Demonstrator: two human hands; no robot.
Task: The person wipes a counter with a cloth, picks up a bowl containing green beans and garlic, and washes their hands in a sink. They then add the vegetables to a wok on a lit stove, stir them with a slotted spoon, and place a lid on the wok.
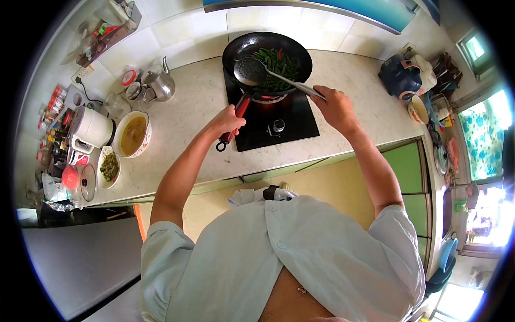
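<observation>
My left hand (229, 122) is closed around the red handle (242, 106) of a black wok (245, 43). Its base rests over a black cooktop (257, 133) whose heating area glows red. Green peppers (277, 60), with a strip or two of red, lie in the wok's middle and right side. In my right hand (334, 105) is the handle of a metal slotted ladle (250, 71). The ladle's perforated bowl sits inside the wok, at the left edge of the peppers. A silver knob (277, 127) stands on the cooktop's near part.
On the left of the counter (193, 120) stand a bowl of yellowish broth (147, 141), a dish of chopped greens (108, 167), a white appliance (91, 127) and a metal kettle (161, 86). A dark blue rice cooker (399, 76) is at the right. A blue range hood (322, 12) overhangs the back.
</observation>
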